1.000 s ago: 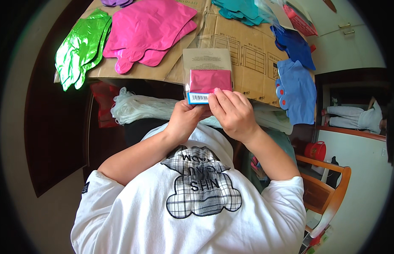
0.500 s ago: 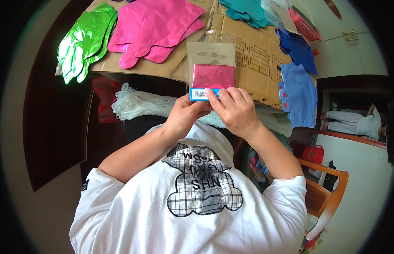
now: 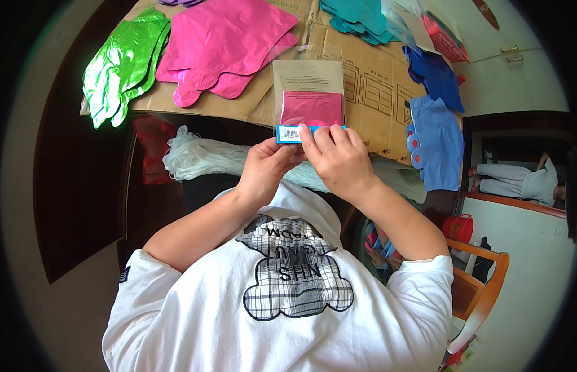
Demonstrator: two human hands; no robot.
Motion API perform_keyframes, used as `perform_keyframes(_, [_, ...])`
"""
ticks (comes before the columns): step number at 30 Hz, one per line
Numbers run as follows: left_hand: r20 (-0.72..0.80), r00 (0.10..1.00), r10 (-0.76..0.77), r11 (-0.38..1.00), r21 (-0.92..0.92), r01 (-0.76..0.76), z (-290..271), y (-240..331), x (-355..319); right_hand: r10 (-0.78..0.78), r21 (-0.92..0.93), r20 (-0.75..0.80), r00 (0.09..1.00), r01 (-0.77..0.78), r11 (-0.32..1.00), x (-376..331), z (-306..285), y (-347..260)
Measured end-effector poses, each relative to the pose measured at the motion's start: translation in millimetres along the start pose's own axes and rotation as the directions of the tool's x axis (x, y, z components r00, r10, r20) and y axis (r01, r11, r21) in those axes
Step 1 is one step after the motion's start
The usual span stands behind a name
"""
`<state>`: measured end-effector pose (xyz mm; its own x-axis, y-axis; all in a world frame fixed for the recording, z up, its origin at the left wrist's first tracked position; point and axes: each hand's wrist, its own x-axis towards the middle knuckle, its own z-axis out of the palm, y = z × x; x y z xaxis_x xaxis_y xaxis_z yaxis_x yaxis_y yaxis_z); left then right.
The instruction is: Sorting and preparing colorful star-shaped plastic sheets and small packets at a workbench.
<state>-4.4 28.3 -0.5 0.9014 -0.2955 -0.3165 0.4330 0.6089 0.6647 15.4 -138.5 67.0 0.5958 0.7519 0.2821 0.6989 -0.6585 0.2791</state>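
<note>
Pinching the clear packet [image 3: 309, 84] at twelve o'clock, with left hand [image 3: 266, 168] closed near its seven-o'clock corner and right hand [image 3: 342, 160] curled at five over the blue strip [image 3: 290, 134]; apparently pressing there, next needing even finger pressure.

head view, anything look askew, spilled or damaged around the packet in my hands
No spill or damage stands out, and the packet in the left hand and right hand looks straight. The green foil pieces look slightly askew, jutting past the near edge of the cardboard.
</note>
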Motion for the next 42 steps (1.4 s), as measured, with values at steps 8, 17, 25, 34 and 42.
perform_keyframes(8, [0.008,0.999,-0.046,0.999,-0.018,0.046,0,4,1,0.046,-0.009,-0.028,0.999,-0.046,0.999,2,3,-1])
perform_keyframes(17, [-0.016,0.999,-0.048,0.997,-0.068,0.047,1,17,-1,-0.036,0.054,-0.135,0.990,0.044,0.998,-9,6,9])
perform_keyframes(25, [-0.062,0.997,-0.046,0.999,-0.006,0.045,6,18,-3,-0.114,0.054,-0.102,0.988,0.120,0.991,-10,6,18])
perform_keyframes(34, [-0.129,0.986,-0.108,0.983,-0.159,0.087,13,21,-4,-0.013,0.015,-0.104,0.995,0.015,1.000,-7,7,6])
perform_keyframes(42, [-0.148,0.983,-0.112,0.981,-0.175,0.086,27,23,-7,0.118,0.014,-0.129,0.985,-0.117,0.993,-7,11,-7])
